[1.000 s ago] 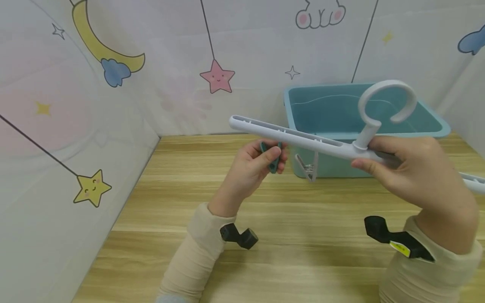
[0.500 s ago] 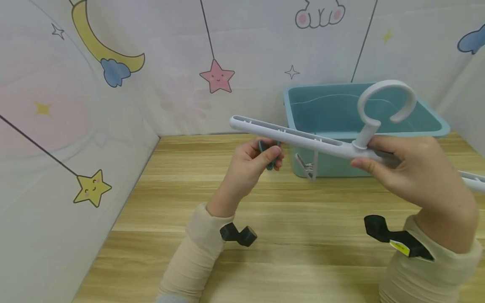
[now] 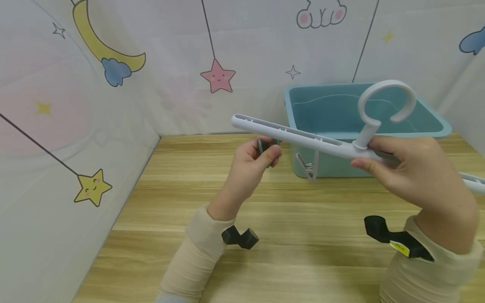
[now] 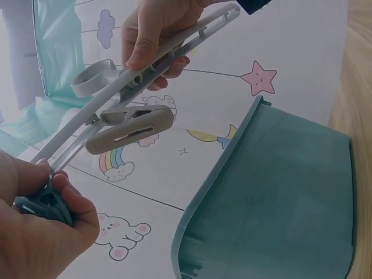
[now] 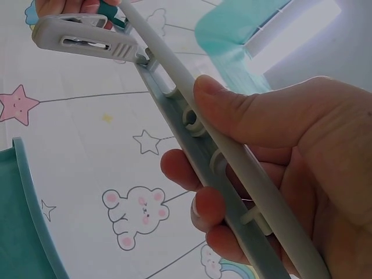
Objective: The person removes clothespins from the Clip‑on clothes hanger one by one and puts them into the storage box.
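Note:
My right hand [image 3: 424, 174] grips the middle of a white plastic hanger [image 3: 288, 134], just below its hook, and holds it in the air. A grey clothespin [image 4: 131, 129] hangs from the underside of the bar, between my two hands. With thumb and fingers, my left hand [image 3: 246, 164] pinches a dark teal clothespin [image 4: 43, 204] close under the bar's left part. In the left wrist view that clothespin's top reaches right up to the bar. Fingers hide much of it in the head view.
A blue-green plastic basin [image 3: 432, 134] stands on the wooden table [image 3: 288, 219] behind the hanger, partly covered by it and the right hand. A pale curtain [image 3: 182, 50] with cartoon prints rises at the back and sides.
My left hand has risen slightly with the teal clothespin, bringing it closer under the bar, and less of it shows now. The right hand and hanger have hardly moved.

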The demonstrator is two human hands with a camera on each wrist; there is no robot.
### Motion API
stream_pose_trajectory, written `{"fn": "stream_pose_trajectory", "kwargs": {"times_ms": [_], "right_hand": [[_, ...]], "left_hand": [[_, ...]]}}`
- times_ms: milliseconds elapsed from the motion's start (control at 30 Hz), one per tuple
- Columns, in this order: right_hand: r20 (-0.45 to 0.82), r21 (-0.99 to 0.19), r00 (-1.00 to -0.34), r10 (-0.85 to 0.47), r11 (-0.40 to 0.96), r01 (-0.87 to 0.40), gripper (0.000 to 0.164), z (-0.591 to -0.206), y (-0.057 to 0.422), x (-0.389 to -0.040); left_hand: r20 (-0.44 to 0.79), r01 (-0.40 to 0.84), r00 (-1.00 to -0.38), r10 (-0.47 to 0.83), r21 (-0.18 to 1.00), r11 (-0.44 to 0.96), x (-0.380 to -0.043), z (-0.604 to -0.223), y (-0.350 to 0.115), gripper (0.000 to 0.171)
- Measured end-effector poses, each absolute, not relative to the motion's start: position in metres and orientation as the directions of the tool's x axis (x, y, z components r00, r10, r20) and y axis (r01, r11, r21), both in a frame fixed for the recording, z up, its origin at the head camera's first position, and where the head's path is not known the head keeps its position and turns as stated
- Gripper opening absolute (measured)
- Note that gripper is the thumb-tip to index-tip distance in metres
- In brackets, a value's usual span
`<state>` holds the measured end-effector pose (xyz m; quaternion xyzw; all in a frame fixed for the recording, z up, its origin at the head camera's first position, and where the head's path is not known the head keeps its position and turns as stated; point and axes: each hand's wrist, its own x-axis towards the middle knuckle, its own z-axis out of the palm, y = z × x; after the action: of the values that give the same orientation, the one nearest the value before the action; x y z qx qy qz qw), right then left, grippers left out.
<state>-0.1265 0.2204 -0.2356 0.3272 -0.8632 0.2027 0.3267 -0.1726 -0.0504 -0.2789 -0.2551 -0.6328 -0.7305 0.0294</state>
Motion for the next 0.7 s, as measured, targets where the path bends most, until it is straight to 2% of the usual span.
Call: {"fn": "stream_pose_trajectory", "kwargs": {"times_ms": [133,400,600,700], "right_hand": [[0.687,-0.138,-0.580,-0.438,0.705,-0.696,0.025,-0.2353,0.2196,-0.1264],[0.670,-0.141,-0.588,-0.452,0.701,-0.699,0.023,-0.2355,0.2188,-0.1271],[0.680,-0.180,-0.570,-0.461,0.649,-0.739,0.048,-0.2373,0.2156,-0.1312],[0.679,-0.193,-0.570,-0.463,0.636,-0.747,0.052,-0.2377,0.2146,-0.1329]], "left_hand": [[0.419,0.401,-0.875,0.243,0.908,-0.119,-0.1730,-0.2805,-0.0497,0.012],[0.479,0.487,-0.846,0.233,0.873,-0.025,-0.1719,-0.2835,-0.0492,0.011],[0.508,0.513,-0.840,0.190,0.858,-0.028,-0.1717,-0.2850,-0.0457,0.011],[0.550,0.554,-0.822,0.149,0.832,-0.013,-0.1725,-0.2880,-0.0424,0.012]]}}
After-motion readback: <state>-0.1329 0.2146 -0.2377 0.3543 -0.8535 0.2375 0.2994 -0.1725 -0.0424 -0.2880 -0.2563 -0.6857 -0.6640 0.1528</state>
